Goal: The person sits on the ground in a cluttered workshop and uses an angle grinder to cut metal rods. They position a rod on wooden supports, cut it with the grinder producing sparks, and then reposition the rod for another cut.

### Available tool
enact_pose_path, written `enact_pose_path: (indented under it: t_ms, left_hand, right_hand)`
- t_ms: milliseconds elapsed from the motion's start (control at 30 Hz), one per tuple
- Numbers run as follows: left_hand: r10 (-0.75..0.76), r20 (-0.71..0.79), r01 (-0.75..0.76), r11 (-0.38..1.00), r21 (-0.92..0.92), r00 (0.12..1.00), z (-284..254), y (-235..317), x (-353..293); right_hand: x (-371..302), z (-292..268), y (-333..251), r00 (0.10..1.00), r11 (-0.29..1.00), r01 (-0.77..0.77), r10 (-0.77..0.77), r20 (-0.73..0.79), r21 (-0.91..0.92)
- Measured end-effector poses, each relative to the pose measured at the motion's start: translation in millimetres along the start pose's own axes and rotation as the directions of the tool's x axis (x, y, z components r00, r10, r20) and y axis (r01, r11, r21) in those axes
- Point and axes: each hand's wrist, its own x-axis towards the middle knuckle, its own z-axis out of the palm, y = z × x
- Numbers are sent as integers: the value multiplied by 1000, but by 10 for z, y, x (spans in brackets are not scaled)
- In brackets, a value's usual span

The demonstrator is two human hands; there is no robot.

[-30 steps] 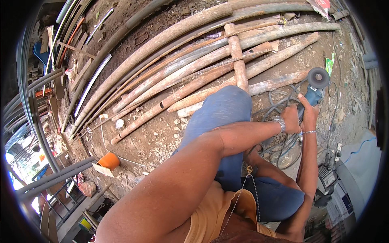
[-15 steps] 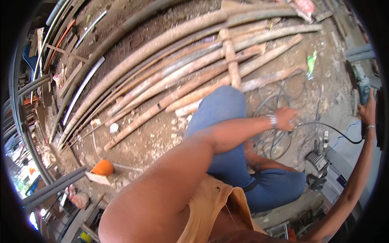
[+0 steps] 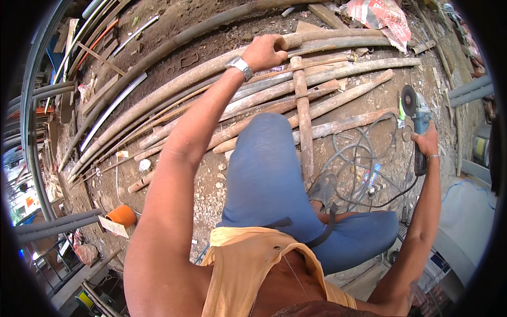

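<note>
My left hand (image 3: 265,53), a metal watch band at its wrist, reaches to the far side of the pile. Its fingers are curled over a long brown pole (image 3: 185,80); their undersides are hidden. In my right hand (image 3: 426,140) is an angle grinder (image 3: 421,117), with its dark round disc (image 3: 409,100) pointing away from me. A black cord (image 3: 393,201) trails from the grinder's rear end. Several dirty poles (image 3: 248,108) lie side by side, and a short post (image 3: 302,113) lies across them.
Coiled grey cable (image 3: 346,164) lies beside my sandalled foot (image 3: 322,191). A torn red-and-white sack (image 3: 377,18) is at the far right. An orange pot (image 3: 122,215) stands at the left. Grey pipes (image 3: 55,228) jut in at the left edge.
My left hand has moved away and left, from beside the cable to the far poles. My right hand has brought the grinder from the right edge inward over the ground.
</note>
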Motion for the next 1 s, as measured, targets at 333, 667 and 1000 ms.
enact_pose_path:
  t_ms: [333,667,1000]
  left_hand:
    - [397,807,-842,496,211,436,1709,234,-180]
    - [558,653,-842,476,253,512,2441,-333,-484]
    - [546,532,-744,604,286,648,2581,-189,-205]
  right_hand:
    - [-151,975,-209,980,904,-178,127,154,388]
    - [-275,1874,-397,947,562,-318,147,286,764]
    - [-325,2009,-247,959,643,-282,206,194,712]
